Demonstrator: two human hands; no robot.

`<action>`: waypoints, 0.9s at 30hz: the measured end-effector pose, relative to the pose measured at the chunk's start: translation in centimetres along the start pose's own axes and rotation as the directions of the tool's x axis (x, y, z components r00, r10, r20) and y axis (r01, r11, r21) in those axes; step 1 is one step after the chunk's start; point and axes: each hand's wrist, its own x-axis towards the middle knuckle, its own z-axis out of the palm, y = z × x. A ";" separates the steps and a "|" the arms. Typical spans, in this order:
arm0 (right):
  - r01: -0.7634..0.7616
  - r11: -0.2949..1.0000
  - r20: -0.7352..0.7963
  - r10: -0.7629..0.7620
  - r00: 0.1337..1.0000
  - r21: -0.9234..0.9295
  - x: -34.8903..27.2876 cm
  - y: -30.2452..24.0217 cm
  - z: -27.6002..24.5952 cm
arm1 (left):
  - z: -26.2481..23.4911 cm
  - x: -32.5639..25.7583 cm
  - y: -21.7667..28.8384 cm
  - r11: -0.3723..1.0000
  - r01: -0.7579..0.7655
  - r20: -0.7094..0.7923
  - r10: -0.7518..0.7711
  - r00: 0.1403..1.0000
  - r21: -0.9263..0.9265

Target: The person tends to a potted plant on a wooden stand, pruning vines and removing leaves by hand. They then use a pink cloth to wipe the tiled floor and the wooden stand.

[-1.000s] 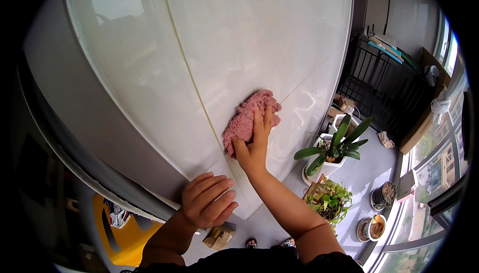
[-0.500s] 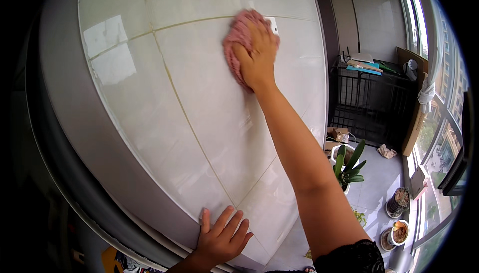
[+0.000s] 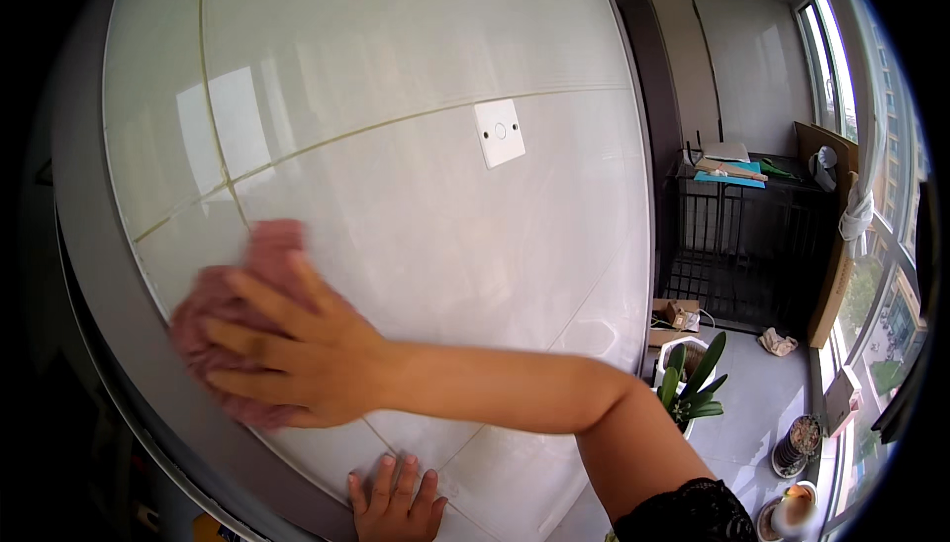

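My right hand (image 3: pixel 307 354) presses a crumpled pink cloth (image 3: pixel 213 319) against the white tiled wall (image 3: pixel 465 265), near the wall's left edge. Its fingers are spread over the cloth, and the cloth is slightly blurred. Lower down, my left hand (image 3: pixel 396 504) rests with outstretched fingers on the tiles, holding nothing. A square white cover plate (image 3: pixel 500 133) with two screw holes sits on the wall, up and to the right of the cloth. Yellowish grout lines run between the tiles.
A grey frame (image 3: pixel 99 186) borders the wall on the left. To the right stand a black metal cage (image 3: pixel 742 235) with things on top, a leafy plant (image 3: pixel 698 384) in a white pot, and smaller pots (image 3: pixel 797 443) by the window. A crumpled rag (image 3: pixel 778 342) lies on the floor.
My right hand has swept the cloth from the upper right down to the left edge, uncovering the whole cover plate. My left hand stays on the lower tiles; the view has shifted.
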 end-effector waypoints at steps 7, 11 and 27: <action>-0.094 0.893 -0.127 0.042 0.991 -0.440 12.8 24.9 -10.7 | 2.7 4.8 2.1 0.924 0.178 -0.077 -0.162 0.984 0.337; -0.676 0.607 -0.480 0.484 0.732 -0.418 -0.5 37.0 -19.0 | 3.3 5.9 1.8 0.891 0.225 -0.127 -0.190 0.974 0.395; -0.955 0.276 -0.191 0.937 0.293 -0.108 -39.7 -12.8 -10.8 | 13.5 10.2 10.2 0.941 -0.002 0.053 -0.017 0.998 0.339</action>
